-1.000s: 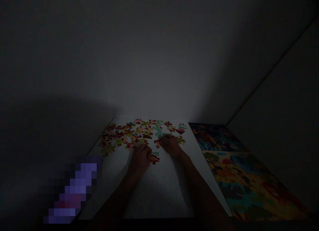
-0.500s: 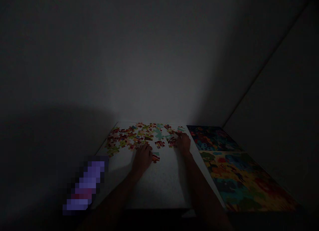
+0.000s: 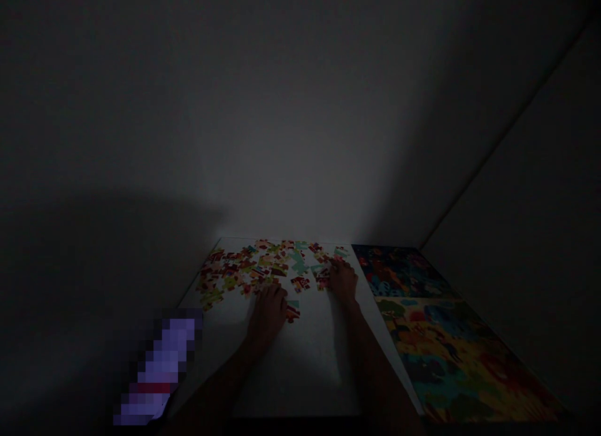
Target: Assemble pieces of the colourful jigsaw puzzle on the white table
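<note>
Jigsaw puzzle pieces (image 3: pixel 230 270) lie scattered over the far left and middle of a white tabletop (image 3: pixel 300 367). My left hand (image 3: pixel 268 306) rests palm down at their near edge, fingers stretched forward and slightly bent. Just right of it lies a separate puzzle piece (image 3: pixel 293 311) with light blue and reddish parts. Farther right, my right hand (image 3: pixel 345 280) has its fingers bent down and closed on a puzzle piece, mostly hidden under them, beside a small cluster of pieces (image 3: pixel 321 275). Another small piece group (image 3: pixel 300 283) sits between the hands. The scene is dim.
Two colourful pictures are on the table's right side: a dark blue one (image 3: pixel 404 270) behind and a yellow-green animal scene (image 3: pixel 460 354) in front. A pale wall (image 3: pixel 291 129) rises behind the table. At the lower left is a pixelated purple shape (image 3: pixel 162 361).
The view has tilted up a little, so the table sits lower in the picture. Both hands stay in nearly the same places over the table, with only slight finger movement on the right.
</note>
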{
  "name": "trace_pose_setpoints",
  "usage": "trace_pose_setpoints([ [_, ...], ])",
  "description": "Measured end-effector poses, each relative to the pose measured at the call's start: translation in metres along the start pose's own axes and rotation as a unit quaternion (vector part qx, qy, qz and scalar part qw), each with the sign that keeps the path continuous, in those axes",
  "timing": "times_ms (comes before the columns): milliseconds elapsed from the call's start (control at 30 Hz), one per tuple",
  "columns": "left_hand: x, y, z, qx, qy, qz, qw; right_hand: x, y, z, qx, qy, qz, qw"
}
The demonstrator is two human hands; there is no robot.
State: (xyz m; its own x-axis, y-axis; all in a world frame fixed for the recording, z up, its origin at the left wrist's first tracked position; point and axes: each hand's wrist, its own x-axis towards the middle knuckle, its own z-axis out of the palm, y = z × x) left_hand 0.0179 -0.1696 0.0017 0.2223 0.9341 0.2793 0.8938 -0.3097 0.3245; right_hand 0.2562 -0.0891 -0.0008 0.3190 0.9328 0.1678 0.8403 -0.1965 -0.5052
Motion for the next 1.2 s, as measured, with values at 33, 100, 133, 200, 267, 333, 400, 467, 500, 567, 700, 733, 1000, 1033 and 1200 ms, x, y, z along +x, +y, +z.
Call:
trace_pose_setpoints([
  [33,0.0,0.001,-0.001,-0.003,-0.001,0.0,1.0,0.0,-0.002,0.0,0.003,0.006,-0.005,1.0],
  [100,0.0,0.002,-0.002,-0.011,0.0,-0.002,1.0,0.004,-0.011,0.001,0.012,0.015,-0.021,1.0],
  [133,0.0,0.002,-0.002,-0.014,0.0,-0.004,1.0,0.008,-0.017,0.002,0.017,0.009,-0.039,0.999],
  [200,0.0,0.002,-0.001,-0.016,-0.002,-0.008,1.0,0.019,-0.033,0.007,0.025,-0.026,-0.088,0.995],
  [267,0.0,0.001,0.0,-0.015,-0.006,-0.01,1.0,0.031,-0.05,0.014,0.033,-0.066,-0.125,0.989],
  [333,0.0,0.0,0.001,-0.012,-0.013,-0.011,1.0,0.041,-0.064,0.024,0.034,-0.09,-0.131,0.987],
  [400,0.001,-0.001,0.0,-0.009,-0.022,-0.012,1.0,0.048,-0.072,0.032,0.03,-0.103,-0.12,0.987],
  [467,0.001,0.0,-0.001,-0.005,-0.031,-0.014,0.999,0.05,-0.076,0.039,0.024,-0.108,-0.108,0.988],
  [500,0.001,0.0,-0.001,-0.003,-0.035,-0.015,0.999,0.05,-0.077,0.041,0.019,-0.107,-0.105,0.989],
  [567,0.002,0.0,-0.002,-0.006,-0.039,-0.016,0.999,0.05,-0.077,0.044,0.009,-0.103,-0.099,0.99],
  [700,0.002,-0.001,-0.001,-0.022,-0.03,-0.013,0.999,0.049,-0.077,0.05,-0.021,-0.094,-0.085,0.992],
  [733,0.002,-0.002,0.0,-0.024,-0.029,-0.012,0.999,0.049,-0.077,0.052,-0.029,-0.093,-0.083,0.992],
  [1000,0.002,-0.004,0.005,-0.039,-0.025,-0.01,0.999,0.06,-0.072,0.063,-0.041,-0.084,-0.095,0.991],
  [1033,0.002,-0.004,0.004,-0.039,-0.024,-0.01,0.999,0.062,-0.072,0.064,-0.038,-0.092,-0.092,0.991],
  [1200,0.003,-0.005,0.006,-0.045,-0.019,-0.001,0.999,0.071,-0.068,0.064,0.018,-0.114,-0.054,0.992],
])
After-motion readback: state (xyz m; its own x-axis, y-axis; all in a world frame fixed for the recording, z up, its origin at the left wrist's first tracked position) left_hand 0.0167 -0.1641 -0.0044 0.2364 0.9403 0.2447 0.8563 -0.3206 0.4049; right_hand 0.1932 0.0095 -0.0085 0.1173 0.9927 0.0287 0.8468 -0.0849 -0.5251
